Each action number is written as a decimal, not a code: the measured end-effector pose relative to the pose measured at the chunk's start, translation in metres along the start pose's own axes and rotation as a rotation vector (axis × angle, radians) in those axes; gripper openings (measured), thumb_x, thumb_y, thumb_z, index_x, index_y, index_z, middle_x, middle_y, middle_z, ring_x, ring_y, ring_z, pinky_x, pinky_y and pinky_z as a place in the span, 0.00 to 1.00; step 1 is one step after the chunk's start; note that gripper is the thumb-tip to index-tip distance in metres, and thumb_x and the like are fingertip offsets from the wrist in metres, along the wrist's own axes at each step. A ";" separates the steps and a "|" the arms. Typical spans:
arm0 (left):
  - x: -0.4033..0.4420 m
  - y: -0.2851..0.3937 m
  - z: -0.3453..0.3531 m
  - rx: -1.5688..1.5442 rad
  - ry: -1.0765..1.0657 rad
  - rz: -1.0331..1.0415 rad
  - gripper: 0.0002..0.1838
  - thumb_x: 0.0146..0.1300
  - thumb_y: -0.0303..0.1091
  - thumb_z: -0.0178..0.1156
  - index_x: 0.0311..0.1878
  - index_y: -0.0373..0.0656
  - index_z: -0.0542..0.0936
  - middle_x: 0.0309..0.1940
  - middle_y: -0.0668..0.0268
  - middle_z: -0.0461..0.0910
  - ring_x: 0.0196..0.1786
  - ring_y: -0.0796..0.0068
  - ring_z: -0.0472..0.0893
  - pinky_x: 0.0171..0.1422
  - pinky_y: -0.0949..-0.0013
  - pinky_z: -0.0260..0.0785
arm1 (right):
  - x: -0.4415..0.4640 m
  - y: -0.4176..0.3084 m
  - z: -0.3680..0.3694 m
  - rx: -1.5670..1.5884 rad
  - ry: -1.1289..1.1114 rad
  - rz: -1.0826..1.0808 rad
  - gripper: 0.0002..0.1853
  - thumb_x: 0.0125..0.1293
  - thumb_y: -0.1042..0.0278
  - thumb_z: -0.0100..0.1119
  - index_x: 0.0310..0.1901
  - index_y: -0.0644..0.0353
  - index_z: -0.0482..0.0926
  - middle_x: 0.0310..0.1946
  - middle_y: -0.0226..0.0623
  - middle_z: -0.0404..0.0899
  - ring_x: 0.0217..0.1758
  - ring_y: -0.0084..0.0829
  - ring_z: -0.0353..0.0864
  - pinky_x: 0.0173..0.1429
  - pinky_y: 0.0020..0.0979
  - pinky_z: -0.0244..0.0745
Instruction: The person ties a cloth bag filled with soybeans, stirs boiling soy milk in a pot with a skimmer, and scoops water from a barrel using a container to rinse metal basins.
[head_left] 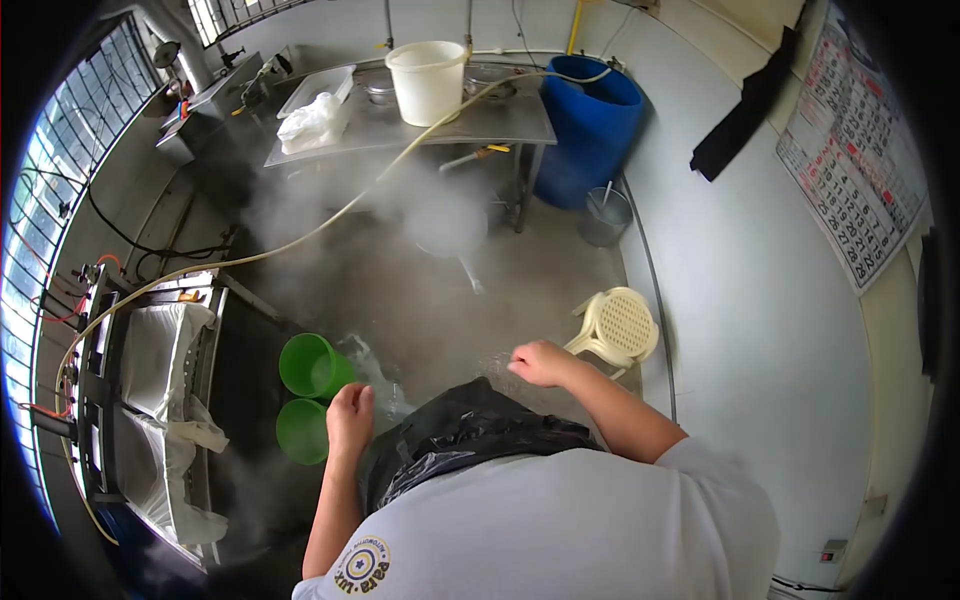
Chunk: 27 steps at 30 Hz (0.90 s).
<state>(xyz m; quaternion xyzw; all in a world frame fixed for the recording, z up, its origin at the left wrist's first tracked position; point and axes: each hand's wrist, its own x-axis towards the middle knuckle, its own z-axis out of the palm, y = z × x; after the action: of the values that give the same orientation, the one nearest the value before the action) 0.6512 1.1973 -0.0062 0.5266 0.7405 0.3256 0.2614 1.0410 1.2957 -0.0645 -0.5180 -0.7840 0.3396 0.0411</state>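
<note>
My left hand (350, 414) hangs in front of my body with its fingers curled, close to two green buckets (316, 367) on the floor; whether anything is in it cannot be made out. My right hand (538, 363) is held out at waist height, fingers bent together, with nothing clearly visible in it. A black plastic apron (470, 440) covers my front between the hands. Beyond my right hand stands a cream plastic stool (622, 326). Clear wet plastic or water (378, 375) lies on the floor beside the green buckets.
Steam drifts over the floor. A metal table (350, 135) holds a white bucket (427, 85) and a white bag (313, 122). A blue barrel (588, 140) and small grey bucket (606, 217) stand right. A hose (330, 222) crosses to the cloth-lined trays (160, 360) at left.
</note>
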 end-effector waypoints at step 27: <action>-0.148 0.136 0.128 -0.009 -0.563 0.258 0.12 0.71 0.36 0.61 0.43 0.36 0.84 0.38 0.46 0.86 0.43 0.44 0.86 0.48 0.53 0.78 | -0.277 0.297 0.135 0.524 -0.031 0.792 0.12 0.66 0.62 0.67 0.32 0.63 0.84 0.24 0.35 0.81 0.25 0.33 0.82 0.30 0.38 0.77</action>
<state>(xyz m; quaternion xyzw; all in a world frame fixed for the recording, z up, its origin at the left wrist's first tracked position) 0.8731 1.1151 0.0197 0.6846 0.5645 0.2009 0.4151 1.3452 1.0656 -0.2586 -0.7442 -0.4144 0.5232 0.0262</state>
